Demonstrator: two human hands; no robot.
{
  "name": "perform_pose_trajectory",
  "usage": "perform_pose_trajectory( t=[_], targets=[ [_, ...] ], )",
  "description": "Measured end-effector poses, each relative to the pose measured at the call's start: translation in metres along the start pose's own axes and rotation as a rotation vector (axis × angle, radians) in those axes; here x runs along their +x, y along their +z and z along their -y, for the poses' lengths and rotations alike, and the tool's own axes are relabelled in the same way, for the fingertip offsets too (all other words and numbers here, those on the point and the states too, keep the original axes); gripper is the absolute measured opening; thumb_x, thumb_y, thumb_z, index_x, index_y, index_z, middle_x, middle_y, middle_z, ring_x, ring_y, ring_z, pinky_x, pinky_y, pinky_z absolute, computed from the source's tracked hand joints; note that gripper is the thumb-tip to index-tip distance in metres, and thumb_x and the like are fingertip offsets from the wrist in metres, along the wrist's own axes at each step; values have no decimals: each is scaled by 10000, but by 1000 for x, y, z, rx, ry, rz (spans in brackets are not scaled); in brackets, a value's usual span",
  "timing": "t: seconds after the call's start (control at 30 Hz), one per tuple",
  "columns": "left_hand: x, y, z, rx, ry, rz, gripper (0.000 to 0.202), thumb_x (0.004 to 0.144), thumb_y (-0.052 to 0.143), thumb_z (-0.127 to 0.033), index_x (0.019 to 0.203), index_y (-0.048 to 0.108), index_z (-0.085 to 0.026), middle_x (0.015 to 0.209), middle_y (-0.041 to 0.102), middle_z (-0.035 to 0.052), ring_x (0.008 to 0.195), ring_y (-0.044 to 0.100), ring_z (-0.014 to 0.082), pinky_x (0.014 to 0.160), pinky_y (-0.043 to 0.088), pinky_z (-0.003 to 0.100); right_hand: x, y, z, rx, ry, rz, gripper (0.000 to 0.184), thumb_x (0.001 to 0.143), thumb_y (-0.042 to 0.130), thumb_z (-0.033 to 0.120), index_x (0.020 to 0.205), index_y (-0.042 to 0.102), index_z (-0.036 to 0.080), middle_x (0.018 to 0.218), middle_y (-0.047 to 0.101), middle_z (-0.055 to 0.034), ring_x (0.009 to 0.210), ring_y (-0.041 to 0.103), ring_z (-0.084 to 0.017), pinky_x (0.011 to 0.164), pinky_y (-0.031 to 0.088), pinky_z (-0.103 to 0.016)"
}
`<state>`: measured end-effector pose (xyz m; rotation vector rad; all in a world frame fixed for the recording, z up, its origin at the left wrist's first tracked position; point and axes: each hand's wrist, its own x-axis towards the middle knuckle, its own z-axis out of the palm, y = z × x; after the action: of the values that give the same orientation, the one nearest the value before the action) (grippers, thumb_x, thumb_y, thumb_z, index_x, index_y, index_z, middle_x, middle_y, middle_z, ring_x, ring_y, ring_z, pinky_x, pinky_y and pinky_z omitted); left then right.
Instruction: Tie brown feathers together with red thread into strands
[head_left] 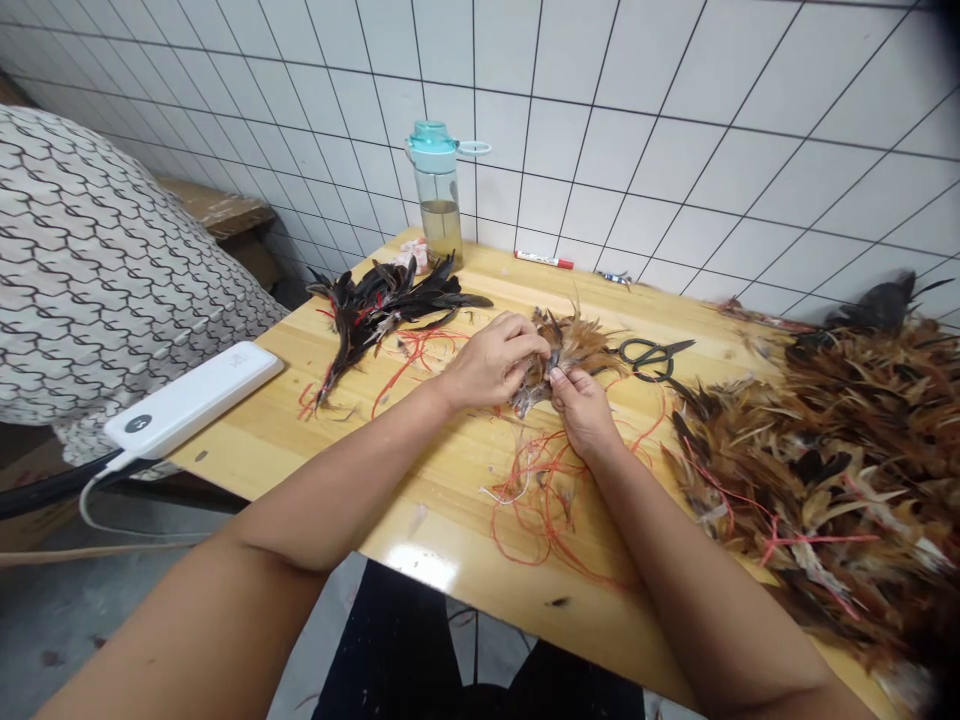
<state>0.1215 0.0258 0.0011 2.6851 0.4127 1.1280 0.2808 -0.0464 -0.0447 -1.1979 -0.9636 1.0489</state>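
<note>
Both hands meet over a small bunch of brown feathers (581,340) near the middle of the wooden table. My left hand (495,358) comes from the left with its fingers bent and closed on the bunch. My right hand (581,400) pinches the same feathers from the right, thumb on top. The quill ends point toward me and are partly covered by the fingers. Loose red string (544,500) lies in tangled loops just below the hands. Black-handled scissors (649,358) rest to the right of the bunch.
A large heap of brown feathers (847,470) covers the table's right side. Black feather bundles (382,305) tied with red string lie at left. Behind them stands a water bottle (439,195). A red marker (544,260) lies by the tiled wall. A white power bank (195,398) sits at the left edge.
</note>
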Motion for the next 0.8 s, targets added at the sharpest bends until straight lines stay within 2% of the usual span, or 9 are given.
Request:
perform_pose_trajectory(
  t=[0.1, 0.23, 0.47, 0.63, 0.7, 0.8],
  targets=[
    [0, 0, 2, 45, -1, 7, 227, 803, 494, -100, 958, 632, -190, 947, 583, 79, 938, 521, 204, 851, 426, 341, 1, 1, 0, 110, 19, -40, 465, 584, 768, 590, 717, 564, 194, 585, 470, 58, 492, 270, -62, 476, 224, -239],
    [-2, 3, 6, 61, -65, -42, 177, 824, 495, -115, 915, 634, -177, 906, 586, 73, 902, 519, 199, 835, 414, 337, 2, -1, 0, 134, 30, -31, 432, 617, 754, 572, 717, 563, 198, 519, 363, 81, 469, 245, -66, 457, 179, -247],
    [-5, 17, 7, 80, -59, 107, 269, 918, 420, -185, 1036, 662, -196, 912, 575, 78, 884, 470, 194, 801, 389, 308, 2, -1, 1, 148, 21, -9, 425, 606, 769, 552, 714, 569, 193, 536, 381, 73, 474, 251, -63, 459, 176, -247],
    [-5, 20, 6, 93, -122, 125, 267, 937, 416, -253, 890, 673, -196, 870, 560, 70, 848, 442, 191, 755, 359, 299, 1, 0, -1, 85, -8, 18, 427, 643, 747, 570, 699, 543, 199, 550, 410, 63, 474, 263, -66, 449, 186, -248],
    [-4, 18, 9, 84, -138, 98, 251, 922, 437, -239, 836, 668, -191, 868, 571, 71, 851, 444, 192, 760, 359, 305, 0, 0, -2, 77, -15, 14, 426, 651, 745, 573, 711, 548, 200, 543, 391, 67, 475, 261, -68, 448, 187, -246],
    [-4, 14, 13, 31, -185, -12, 205, 888, 474, -194, 835, 671, -182, 889, 597, 72, 885, 480, 188, 803, 378, 311, 1, 0, -3, 84, -9, -7, 432, 643, 750, 579, 722, 560, 198, 533, 356, 75, 471, 248, -68, 448, 174, -247]
  ],
)
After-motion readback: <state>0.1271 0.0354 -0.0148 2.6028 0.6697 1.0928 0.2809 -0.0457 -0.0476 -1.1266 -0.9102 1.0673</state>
